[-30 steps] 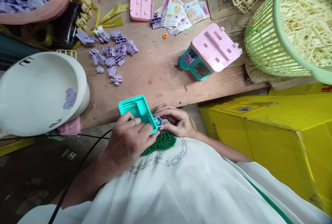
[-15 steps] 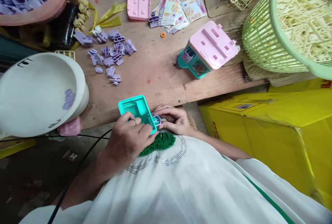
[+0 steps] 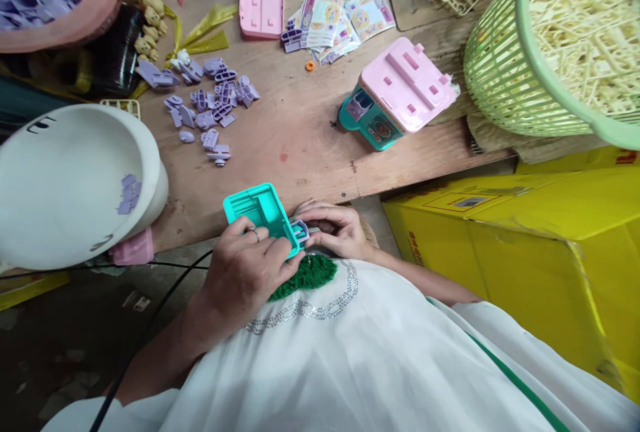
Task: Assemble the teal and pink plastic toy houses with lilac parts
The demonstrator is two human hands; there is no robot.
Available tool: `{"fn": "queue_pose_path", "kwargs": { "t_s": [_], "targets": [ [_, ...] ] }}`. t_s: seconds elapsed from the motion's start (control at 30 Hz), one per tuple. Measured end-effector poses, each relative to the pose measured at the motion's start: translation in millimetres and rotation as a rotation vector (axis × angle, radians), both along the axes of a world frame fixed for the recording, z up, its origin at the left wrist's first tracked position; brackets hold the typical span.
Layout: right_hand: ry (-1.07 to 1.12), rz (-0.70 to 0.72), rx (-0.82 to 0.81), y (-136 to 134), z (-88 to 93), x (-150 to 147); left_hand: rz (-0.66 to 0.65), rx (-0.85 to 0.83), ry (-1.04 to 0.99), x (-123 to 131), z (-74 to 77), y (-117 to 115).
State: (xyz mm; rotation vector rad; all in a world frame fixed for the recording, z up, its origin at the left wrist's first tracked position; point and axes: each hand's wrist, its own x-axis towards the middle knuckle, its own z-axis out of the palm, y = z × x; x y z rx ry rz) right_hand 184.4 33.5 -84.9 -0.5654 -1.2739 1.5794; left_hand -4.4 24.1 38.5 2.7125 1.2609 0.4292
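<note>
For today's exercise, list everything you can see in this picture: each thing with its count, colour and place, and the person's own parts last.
teal shell: one, teal, held at the table's near edge
small purple piece: one, purple, at the shell's right end
loose purple parts: many, purple, scattered mid-table
white bowl: one, white, left, a few purple parts inside
pink panel: one, pink, far side
sticker sheets: several, printed, far side
toy house: one, pink on teal, right of centre
green basket: one, green, right, full of cream parts
yellow box: one, yellow, below the table
left hand: grips the shell
right hand: fingers on the purple piece
</note>
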Motion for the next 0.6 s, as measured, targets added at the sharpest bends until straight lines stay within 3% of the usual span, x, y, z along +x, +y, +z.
{"fn": "queue_pose_path", "kwargs": {
  "t_s": [0.3, 0.6],
  "targets": [
    [-0.029, 0.004, -0.063, 3, 6.1, 0, 0.015, -0.053, -0.034, -3, 1.1, 2],
    [-0.134, 0.027, 0.064, 31, 42.3, 14, 0.028, -0.028, -0.163, -5, 7.2, 16]
  ]
}}
